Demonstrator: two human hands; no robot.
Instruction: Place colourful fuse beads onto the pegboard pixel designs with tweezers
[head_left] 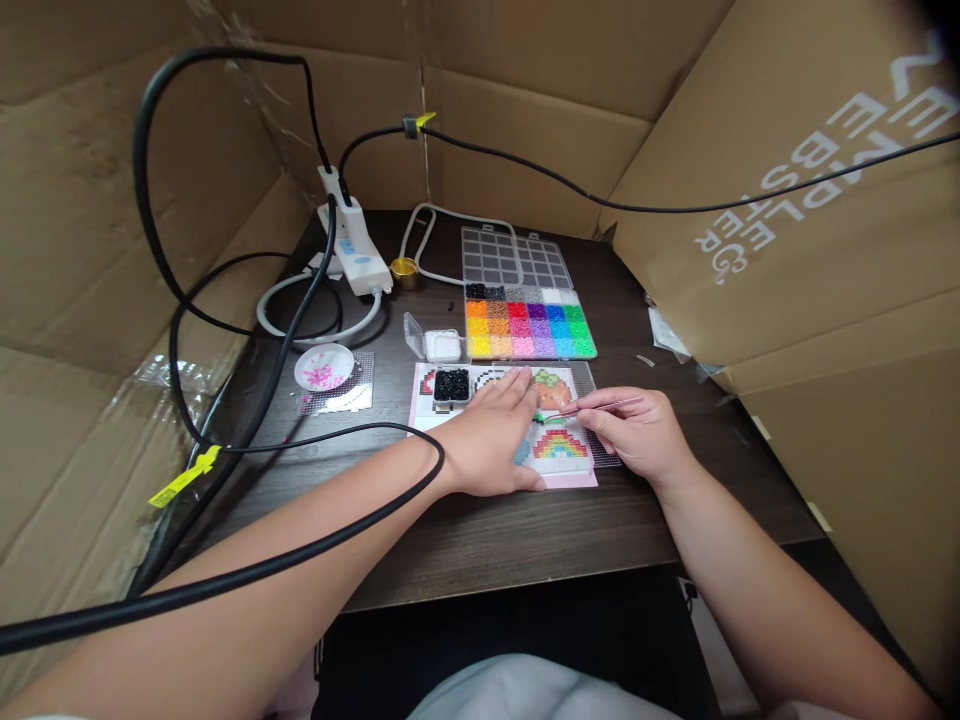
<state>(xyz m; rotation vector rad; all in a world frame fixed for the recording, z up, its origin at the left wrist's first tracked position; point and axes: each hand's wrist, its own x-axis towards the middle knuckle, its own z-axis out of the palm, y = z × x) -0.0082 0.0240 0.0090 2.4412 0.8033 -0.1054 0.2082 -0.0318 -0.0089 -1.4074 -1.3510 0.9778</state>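
Note:
My left hand (495, 435) lies flat with its fingers stretched out across a pattern sheet (442, 425) and the clear pegboard over it. Printed pixel pictures show around the hand, among them a rainbow (562, 444). Pinched in my right hand (634, 432) is a pair of thin pink tweezers (611, 404), whose tips reach down to a small green patch (550, 421) beside my left fingers. A square box of black beads (452, 384) sits on the sheet, left of my left hand. Whether the tweezer tips hold a bead is too small to tell.
Behind the sheet stand a sorted bead case (531, 325) with its lid open and a small box of white beads (442, 345). On the left are a dish of pink beads (324, 369), a power strip (356, 245) and a black cable (360, 510) crossing above my left forearm. Cardboard walls (525, 130) surround the table.

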